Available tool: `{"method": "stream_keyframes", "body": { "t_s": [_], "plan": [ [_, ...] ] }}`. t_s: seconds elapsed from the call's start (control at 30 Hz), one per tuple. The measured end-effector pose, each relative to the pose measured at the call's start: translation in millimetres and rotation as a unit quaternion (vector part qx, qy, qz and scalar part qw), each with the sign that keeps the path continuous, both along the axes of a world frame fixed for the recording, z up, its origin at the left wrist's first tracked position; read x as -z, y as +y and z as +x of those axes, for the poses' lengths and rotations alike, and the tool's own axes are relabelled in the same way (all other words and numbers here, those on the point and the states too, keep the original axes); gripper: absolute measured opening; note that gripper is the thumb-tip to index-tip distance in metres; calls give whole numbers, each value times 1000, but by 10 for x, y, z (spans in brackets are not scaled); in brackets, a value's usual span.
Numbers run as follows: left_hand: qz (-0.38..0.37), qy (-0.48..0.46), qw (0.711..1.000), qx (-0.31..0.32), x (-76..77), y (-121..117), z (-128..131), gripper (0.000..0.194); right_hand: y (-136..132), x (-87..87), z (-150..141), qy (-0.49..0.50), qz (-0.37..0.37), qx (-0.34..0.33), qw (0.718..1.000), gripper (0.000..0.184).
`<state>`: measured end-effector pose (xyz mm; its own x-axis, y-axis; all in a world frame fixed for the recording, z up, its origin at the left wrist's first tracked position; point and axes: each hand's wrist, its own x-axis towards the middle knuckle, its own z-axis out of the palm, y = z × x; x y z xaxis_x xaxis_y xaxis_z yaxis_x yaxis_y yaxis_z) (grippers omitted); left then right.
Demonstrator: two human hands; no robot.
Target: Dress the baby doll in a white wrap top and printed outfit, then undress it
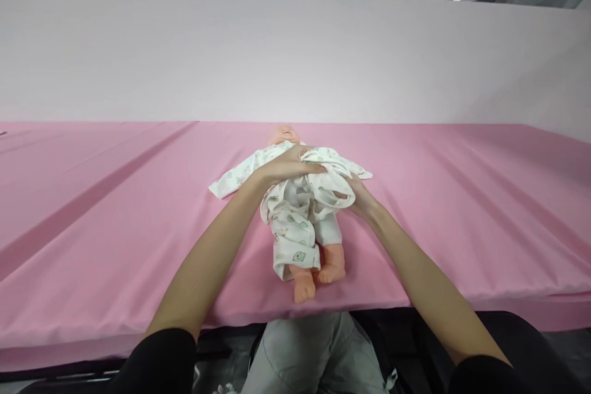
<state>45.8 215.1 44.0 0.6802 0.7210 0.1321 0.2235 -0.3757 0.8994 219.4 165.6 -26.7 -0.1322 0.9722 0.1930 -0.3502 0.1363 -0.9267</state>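
A baby doll (330,263) lies on its back, head away from me, bare feet towards me. It has on a white baby romper (295,234) with small green prints, sleeves spread to both sides. One doll leg is covered by the printed cloth; the other shows a plain white part above the foot. My left hand (289,165) reaches over the doll's chest, thumb and fingers closed on the romper's cloth. At the doll's right-hand side in view, my right hand (362,196) holds the bunched cloth, its fingertips hidden behind the folds.
A pink sheet (115,215) with long creases covers the table. Behind it stands a white panel (295,55), and beyond that dark glass with heart shapes. My legs in grey trousers (305,351) are below the table's front edge, with black chair parts beside them.
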Motion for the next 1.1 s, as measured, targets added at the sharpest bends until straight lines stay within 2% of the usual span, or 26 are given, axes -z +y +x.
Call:
{"method": "stream_keyframes", "body": {
  "t_s": [0.1, 0.2, 0.27, 0.33, 0.47, 0.6, 0.63, 0.7, 0.77, 0.87, 0.97, 1.03, 1.1],
  "plan": [
    [2, -48, 999, 16, -16, 7, -8, 26, -14, 53, 25, -66, 13, -48, 997, 34],
    [-55, -60, 995, 54, -3, -4, -17, 32, -29, 46, 46, -106, 24, -71, 992, 36],
    [-88, -47, 992, 76, -1, -26, -28, 38, -44, -6, 45, -97, 12, -59, 993, 32],
    [-92, 0, 992, 82, -12, -55, -35, 43, -55, -72, 35, -44, 7, -40, 998, 28],
    [-27, 123, 988, 84, -32, -72, -18, 48, -49, -114, 2, 53, -1, -15, 998, 26],
    [62, 85, 994, 38, -6, 27, -23, 39, -56, -30, -72, 26, -13, -13, 999, 28],
    [79, 73, 994, 22, 3, 60, -35, 37, -66, -10, -93, 9, -18, -24, 1000, 33],
    [95, 60, 994, 9, 18, 116, -64, 36, -89, 9, -128, -26, -32, -43, 998, 48],
    [92, 56, 994, 18, 27, 150, -81, 39, -107, -2, -144, -52, -45, -52, 996, 52],
    [64, 67, 995, 25, 33, 153, -77, 39, -111, -61, -123, -60, -68, -37, 995, 45],
    [1, 88, 996, 34, 36, 117, -77, 30, -96, -135, -68, -23, -67, -3, 997, 31],
    [-66, 91, 991, 75, 38, 96, -101, 27, -98, -177, -34, 11, -46, 9, 999, 20],
    [-144, 65, 980, 125, 40, 98, -136, 30, -125, -207, -21, 38, -26, -19, 999, 5]
  ]
}}
